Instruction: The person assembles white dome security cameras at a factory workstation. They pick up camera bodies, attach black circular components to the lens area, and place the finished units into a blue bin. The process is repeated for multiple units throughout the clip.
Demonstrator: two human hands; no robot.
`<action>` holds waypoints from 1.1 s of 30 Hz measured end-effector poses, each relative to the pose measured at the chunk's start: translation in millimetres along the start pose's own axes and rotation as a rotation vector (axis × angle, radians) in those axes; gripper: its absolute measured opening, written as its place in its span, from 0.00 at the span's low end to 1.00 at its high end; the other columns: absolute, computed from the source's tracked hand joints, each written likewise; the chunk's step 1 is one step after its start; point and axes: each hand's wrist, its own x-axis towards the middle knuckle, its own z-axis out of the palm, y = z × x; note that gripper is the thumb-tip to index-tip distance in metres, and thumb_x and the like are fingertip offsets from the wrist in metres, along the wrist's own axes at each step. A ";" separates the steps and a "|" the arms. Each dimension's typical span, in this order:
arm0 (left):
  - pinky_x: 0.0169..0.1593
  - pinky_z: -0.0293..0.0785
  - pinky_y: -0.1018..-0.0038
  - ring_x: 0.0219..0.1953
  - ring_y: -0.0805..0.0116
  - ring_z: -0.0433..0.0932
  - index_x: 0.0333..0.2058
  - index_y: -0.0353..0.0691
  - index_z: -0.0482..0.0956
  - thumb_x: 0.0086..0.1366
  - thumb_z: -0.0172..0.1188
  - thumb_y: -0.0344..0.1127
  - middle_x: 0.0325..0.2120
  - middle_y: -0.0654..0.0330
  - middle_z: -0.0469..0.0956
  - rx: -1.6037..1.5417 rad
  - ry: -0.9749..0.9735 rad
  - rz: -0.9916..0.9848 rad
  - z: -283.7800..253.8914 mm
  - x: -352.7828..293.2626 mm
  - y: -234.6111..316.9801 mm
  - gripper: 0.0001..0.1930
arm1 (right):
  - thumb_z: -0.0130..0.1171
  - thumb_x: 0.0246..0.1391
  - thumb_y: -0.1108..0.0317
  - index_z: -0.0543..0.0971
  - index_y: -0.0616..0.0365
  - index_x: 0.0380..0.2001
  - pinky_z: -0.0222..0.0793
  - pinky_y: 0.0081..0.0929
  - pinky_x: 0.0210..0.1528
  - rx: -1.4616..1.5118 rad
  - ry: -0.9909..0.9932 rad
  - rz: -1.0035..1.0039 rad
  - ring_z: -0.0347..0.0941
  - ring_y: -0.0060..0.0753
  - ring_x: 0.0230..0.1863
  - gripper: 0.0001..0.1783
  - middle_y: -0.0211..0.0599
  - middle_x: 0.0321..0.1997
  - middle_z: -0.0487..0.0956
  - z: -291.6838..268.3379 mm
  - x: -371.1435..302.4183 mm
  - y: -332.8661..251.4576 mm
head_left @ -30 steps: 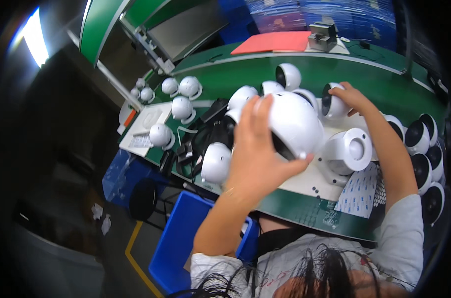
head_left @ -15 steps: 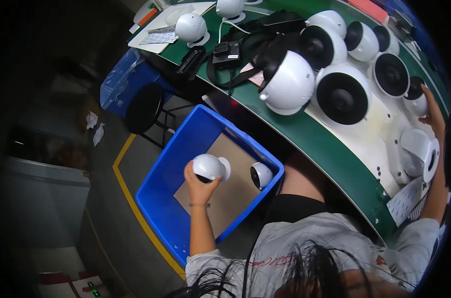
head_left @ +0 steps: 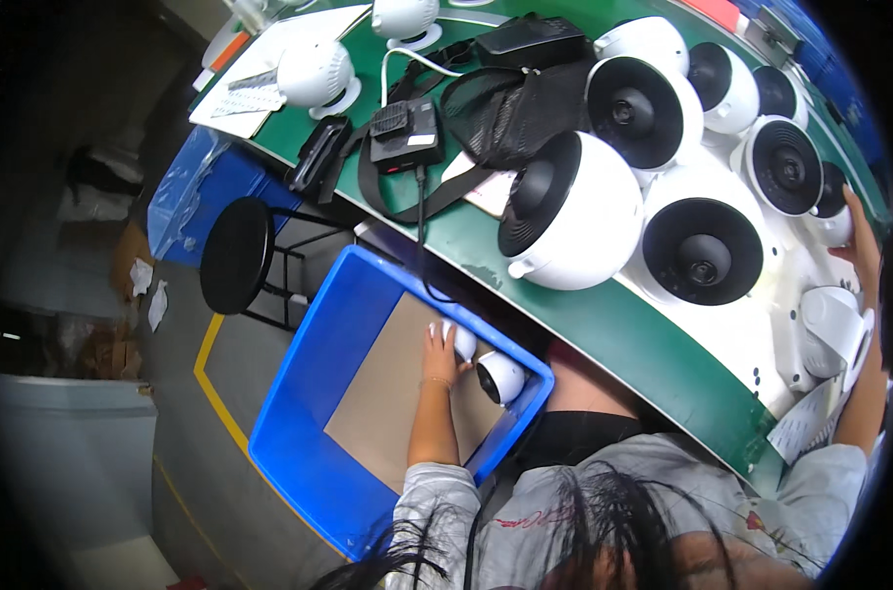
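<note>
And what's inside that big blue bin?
In the blue bin: a flat brown sheet, a white device with a black front, and another white device, partly covered by the left hand. Anything under the sheet is hidden, and so is whatever the hand covers.

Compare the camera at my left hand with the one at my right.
The left camera is inside the blue bin; the right camera is up at the green table. The right camera shows its black face; the left camera shows only white shell, partly covered by your left hand. Both have white shells.
</note>
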 end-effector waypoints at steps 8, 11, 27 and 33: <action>0.63 0.41 0.60 0.62 0.44 0.39 0.59 0.38 0.47 0.35 0.72 0.43 0.61 0.44 0.37 -0.192 -0.011 -0.096 -13.7 -5.0 15.1 0.55 | 0.47 0.41 0.32 0.63 0.46 0.55 0.68 0.34 0.41 0.082 0.037 -0.121 0.70 0.35 0.46 0.41 0.36 0.47 0.72 8.0 -50.4 -22.6; 0.63 0.39 0.60 0.63 0.46 0.39 0.58 0.34 0.47 0.38 0.70 0.40 0.60 0.40 0.37 -0.346 0.135 -0.131 -20.3 -20.3 5.2 0.51 | 0.49 0.41 0.35 0.61 0.40 0.56 0.66 0.32 0.43 0.276 0.277 -0.248 0.68 0.35 0.48 0.39 0.33 0.50 0.69 -16.3 -62.6 -37.7; 0.50 0.65 0.59 0.50 0.54 0.66 0.55 0.40 0.54 0.55 0.55 0.34 0.54 0.50 0.57 -1.587 0.194 0.509 -222.2 -143.0 259.5 0.30 | 0.65 0.24 0.60 0.62 0.46 0.54 0.63 0.45 0.47 0.085 -0.410 -1.870 0.53 0.61 0.58 0.45 0.50 0.62 0.51 128.6 -324.5 -53.8; 0.50 0.65 0.58 0.49 0.54 0.67 0.55 0.40 0.54 0.56 0.55 0.36 0.53 0.50 0.59 -1.816 0.241 0.239 -209.2 -144.6 217.3 0.29 | 0.59 0.39 0.60 0.57 0.52 0.57 0.56 0.47 0.51 0.031 -0.557 -1.891 0.48 0.55 0.61 0.39 0.44 0.63 0.51 176.9 -342.4 -20.3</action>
